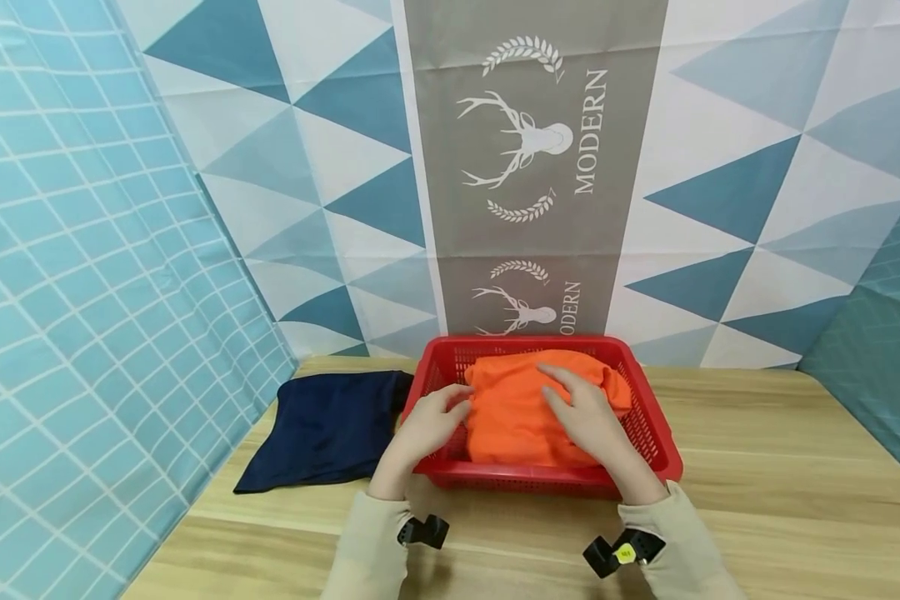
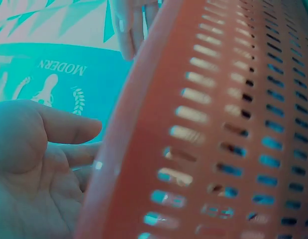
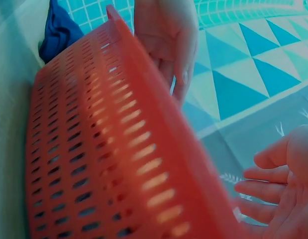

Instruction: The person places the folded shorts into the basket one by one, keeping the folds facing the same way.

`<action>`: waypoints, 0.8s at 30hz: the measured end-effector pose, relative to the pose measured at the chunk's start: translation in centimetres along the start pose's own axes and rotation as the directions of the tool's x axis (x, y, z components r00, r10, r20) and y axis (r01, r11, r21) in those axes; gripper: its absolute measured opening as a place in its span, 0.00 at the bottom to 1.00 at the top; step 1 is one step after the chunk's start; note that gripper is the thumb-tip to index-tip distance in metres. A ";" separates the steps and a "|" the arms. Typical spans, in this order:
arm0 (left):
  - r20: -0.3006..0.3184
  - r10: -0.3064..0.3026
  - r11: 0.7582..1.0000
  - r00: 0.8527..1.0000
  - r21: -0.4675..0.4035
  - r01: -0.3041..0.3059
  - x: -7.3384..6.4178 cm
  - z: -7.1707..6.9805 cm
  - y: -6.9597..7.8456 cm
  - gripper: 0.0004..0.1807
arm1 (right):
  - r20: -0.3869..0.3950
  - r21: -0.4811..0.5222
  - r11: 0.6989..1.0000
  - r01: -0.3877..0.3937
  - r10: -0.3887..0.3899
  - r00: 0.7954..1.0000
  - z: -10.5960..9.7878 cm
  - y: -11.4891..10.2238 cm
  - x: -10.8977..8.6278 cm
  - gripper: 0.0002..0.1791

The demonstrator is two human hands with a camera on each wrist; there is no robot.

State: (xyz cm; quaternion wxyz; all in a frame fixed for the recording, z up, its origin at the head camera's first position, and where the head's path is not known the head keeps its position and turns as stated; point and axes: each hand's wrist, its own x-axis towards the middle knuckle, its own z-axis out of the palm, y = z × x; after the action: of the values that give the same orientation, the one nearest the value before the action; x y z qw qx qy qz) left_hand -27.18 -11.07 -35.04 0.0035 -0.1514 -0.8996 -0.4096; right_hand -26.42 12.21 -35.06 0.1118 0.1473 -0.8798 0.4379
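Note:
Folded orange cloth (image 1: 521,412) lies inside a red perforated plastic basket (image 1: 525,477) on the table. My left hand (image 1: 429,427) hovers over the basket's left rim, its fingers loosely bent by the cloth's left edge and holding nothing. Over the right part of the cloth is my right hand (image 1: 587,417), fingers extended; whether they touch the fabric I cannot tell. In the left wrist view the basket wall (image 2: 193,99) stands beside the left hand (image 2: 34,164). The right wrist view shows the right hand (image 3: 280,184) with its fingers spread, past the basket rim.
A dark navy cloth (image 1: 330,429) lies flat on the wooden table (image 1: 757,467), left of the basket and close against it. Behind the basket hangs a patterned curtain (image 1: 525,208), and a blue checked curtain (image 1: 82,275) borders the left side.

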 end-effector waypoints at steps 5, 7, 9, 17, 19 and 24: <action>-0.059 0.049 0.999 0.997 -0.017 -0.050 -0.7 -0.7 -0.6 0.21 | -0.006 0.026 0.999 0.045 -0.045 0.999 1.1 -0.6 0.4 0.23; -0.087 0.058 0.997 0.995 -0.041 -0.062 -1.0 -1.0 -1.0 0.23 | -0.023 0.062 0.996 0.059 -0.057 0.998 1.7 -0.9 0.2 0.22; -0.117 0.055 0.996 0.992 -0.066 -0.063 -1.2 -1.3 -1.5 0.26 | -0.047 0.110 0.992 0.066 -0.061 0.997 2.4 -1.3 0.0 0.21; -0.228 -0.007 0.991 0.974 -0.133 -0.024 -1.8 -3.2 -2.7 0.22 | -0.073 0.265 0.959 0.096 -0.079 0.994 4.6 -2.0 -0.8 0.19; -0.236 -0.019 0.986 0.971 -0.167 -0.022 -1.8 -3.7 -2.9 0.20 | -0.068 0.288 0.951 0.110 -0.094 0.993 5.0 -2.2 -0.9 0.19; -0.242 -0.044 0.983 0.969 -0.182 -0.001 -1.8 -4.4 -3.2 0.18 | -0.061 0.291 0.948 0.127 -0.114 0.992 5.8 -2.7 -1.3 0.18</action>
State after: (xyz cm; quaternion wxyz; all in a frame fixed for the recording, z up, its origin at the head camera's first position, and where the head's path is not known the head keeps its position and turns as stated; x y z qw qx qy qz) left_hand -26.88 -16.81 -34.68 0.0961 -0.0897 -0.8531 -0.5049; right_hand -24.65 6.22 -36.91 0.1344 0.2061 -0.7915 0.5595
